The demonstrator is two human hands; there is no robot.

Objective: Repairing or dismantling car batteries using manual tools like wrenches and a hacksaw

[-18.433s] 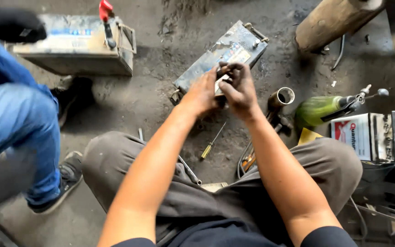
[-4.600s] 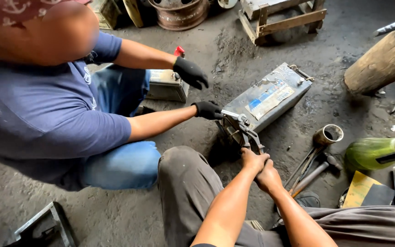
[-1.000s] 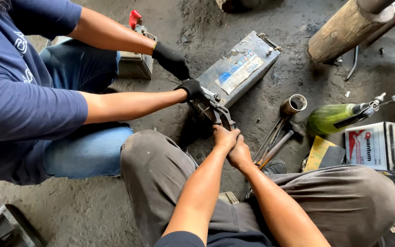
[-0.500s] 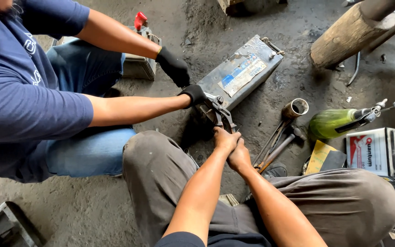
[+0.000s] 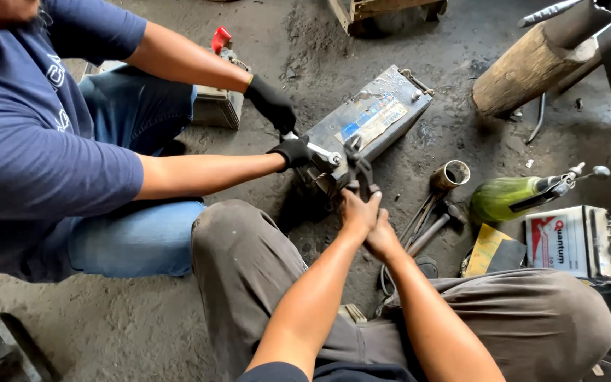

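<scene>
A dirty grey car battery (image 5: 376, 117) lies tilted on the ground in front of me. My left hand (image 5: 356, 212) and my right hand (image 5: 383, 237) are pressed together, both closed around the handles of dark pliers (image 5: 359, 170) whose jaws bite at the battery's near end. A co-worker in a blue shirt crouches at my left. That person's black-gloved hand (image 5: 293, 151) holds a shiny wrench (image 5: 317, 150) at the same end of the battery, and the other gloved hand (image 5: 271, 103) rests just above it.
A second battery with a red clamp (image 5: 217, 99) stands behind the co-worker's arms. To my right lie a short metal pipe (image 5: 450, 175), a hammer (image 5: 429, 230), a green gas cylinder (image 5: 507, 198), a white battery (image 5: 578, 240) and a wooden log (image 5: 532, 67).
Almost nothing has moved over the last second; my hands stay on the pliers and the co-worker's gloved hands stay at the battery. Much earlier I worked at the battery alone.
</scene>
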